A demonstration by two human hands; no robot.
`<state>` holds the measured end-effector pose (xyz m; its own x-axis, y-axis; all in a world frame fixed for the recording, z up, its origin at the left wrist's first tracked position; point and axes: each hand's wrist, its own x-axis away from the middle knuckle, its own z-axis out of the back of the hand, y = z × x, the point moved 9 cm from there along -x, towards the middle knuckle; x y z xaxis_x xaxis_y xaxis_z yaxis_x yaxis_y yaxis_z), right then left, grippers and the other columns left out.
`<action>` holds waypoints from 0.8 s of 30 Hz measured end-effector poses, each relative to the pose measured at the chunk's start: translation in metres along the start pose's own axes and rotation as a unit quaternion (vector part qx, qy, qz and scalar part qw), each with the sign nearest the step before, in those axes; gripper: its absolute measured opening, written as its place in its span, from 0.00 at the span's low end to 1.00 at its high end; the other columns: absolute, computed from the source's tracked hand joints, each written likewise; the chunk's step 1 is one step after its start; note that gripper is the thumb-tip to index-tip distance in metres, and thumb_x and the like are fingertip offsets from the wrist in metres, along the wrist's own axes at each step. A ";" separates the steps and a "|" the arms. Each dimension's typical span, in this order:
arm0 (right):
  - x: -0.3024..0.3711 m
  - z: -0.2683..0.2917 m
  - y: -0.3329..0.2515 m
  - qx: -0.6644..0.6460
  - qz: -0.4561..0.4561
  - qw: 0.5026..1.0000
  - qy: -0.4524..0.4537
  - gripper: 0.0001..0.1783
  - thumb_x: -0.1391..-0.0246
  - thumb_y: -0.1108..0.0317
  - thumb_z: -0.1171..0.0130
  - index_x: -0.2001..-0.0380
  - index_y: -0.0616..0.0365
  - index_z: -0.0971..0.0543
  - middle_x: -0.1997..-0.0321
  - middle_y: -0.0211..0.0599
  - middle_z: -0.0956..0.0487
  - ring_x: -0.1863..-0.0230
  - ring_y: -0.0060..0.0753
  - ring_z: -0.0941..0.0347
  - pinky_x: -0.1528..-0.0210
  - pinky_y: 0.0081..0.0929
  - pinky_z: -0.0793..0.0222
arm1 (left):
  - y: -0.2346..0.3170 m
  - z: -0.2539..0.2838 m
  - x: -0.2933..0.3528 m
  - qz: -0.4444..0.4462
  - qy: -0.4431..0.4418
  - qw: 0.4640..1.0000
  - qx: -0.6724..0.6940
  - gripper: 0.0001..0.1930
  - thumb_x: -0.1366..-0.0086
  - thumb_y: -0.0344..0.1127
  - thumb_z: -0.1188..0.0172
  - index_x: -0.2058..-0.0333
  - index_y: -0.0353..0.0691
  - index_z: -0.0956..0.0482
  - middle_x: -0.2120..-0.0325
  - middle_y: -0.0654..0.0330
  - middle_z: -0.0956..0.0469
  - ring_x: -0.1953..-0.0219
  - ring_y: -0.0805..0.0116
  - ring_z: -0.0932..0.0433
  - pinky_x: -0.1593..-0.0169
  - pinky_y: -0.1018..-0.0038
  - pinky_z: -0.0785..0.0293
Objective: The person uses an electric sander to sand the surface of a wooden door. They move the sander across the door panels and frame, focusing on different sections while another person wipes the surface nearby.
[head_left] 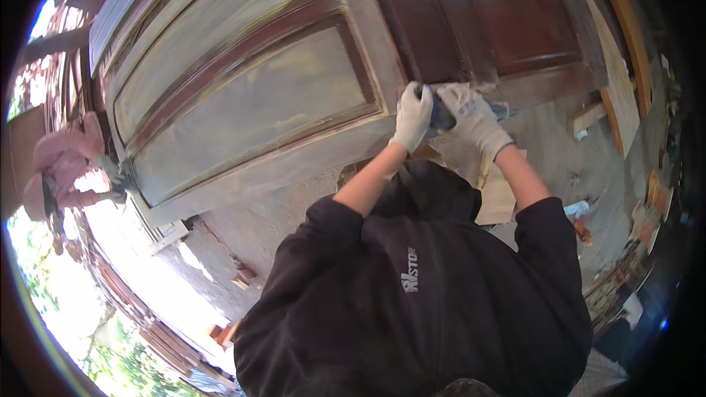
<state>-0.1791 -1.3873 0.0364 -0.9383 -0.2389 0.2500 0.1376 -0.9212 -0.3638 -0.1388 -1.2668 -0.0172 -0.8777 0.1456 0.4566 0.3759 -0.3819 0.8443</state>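
Both my hands wear pale work gloves and come together at the near edge of the door panels. My left hand [412, 119] is closed round the left side of a dark blue hand tool [442, 115], which looks like a small power sander. On the tool's other side my right hand [474, 119] grips it. Most of its body is hidden by the gloves. Just beyond lies a dark red-brown glossy door [523, 29]. To the left is a door with dull, sanded-looking panels [265, 95], yellowish filler smears and brown mouldings.
At the far left a co-worker [70, 162] bends over the pale door's end, gloved hands at its edge. Wooden planks [621, 37] lean at the right. Wood scraps [588, 121] and a crumpled white piece [577, 208] lie on the dusty floor [250, 231].
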 end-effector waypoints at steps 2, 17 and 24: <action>-0.003 -0.014 -0.047 -0.017 0.056 0.998 0.005 0.41 0.62 0.54 0.26 0.45 0.54 0.33 0.46 0.43 0.28 0.41 0.47 0.32 0.39 0.43 0.34 | -0.027 0.038 0.023 0.008 0.031 0.999 -0.014 0.17 0.32 0.45 0.49 0.58 0.36 0.23 0.62 0.41 0.20 0.54 0.38 0.23 0.51 0.55 0.28; -0.105 -0.133 -0.392 -0.075 0.295 0.949 0.079 0.22 0.47 0.64 0.44 0.49 0.60 0.27 0.53 0.43 0.24 0.55 0.42 0.26 0.53 0.39 0.29 | -0.241 0.391 0.086 0.099 0.163 0.957 0.221 0.14 0.29 0.37 0.48 0.51 0.33 0.26 0.57 0.58 0.22 0.58 0.70 0.22 0.54 0.74 0.23; -0.100 -0.129 -0.350 -0.070 0.276 0.958 0.034 0.20 0.46 0.62 0.43 0.50 0.54 0.28 0.50 0.41 0.24 0.48 0.43 0.26 0.46 0.40 0.32 | -0.230 0.361 0.083 0.118 0.211 0.954 0.178 0.21 0.29 0.40 0.48 0.43 0.33 0.28 0.54 0.58 0.22 0.54 0.70 0.23 0.50 0.74 0.26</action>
<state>-0.1738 -1.0017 0.0232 -0.7545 -0.6523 -0.0730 0.5793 -0.6095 -0.5412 -0.1906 -0.8371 -0.0722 -0.7696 -0.3152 0.5552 0.5888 -0.0141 0.8082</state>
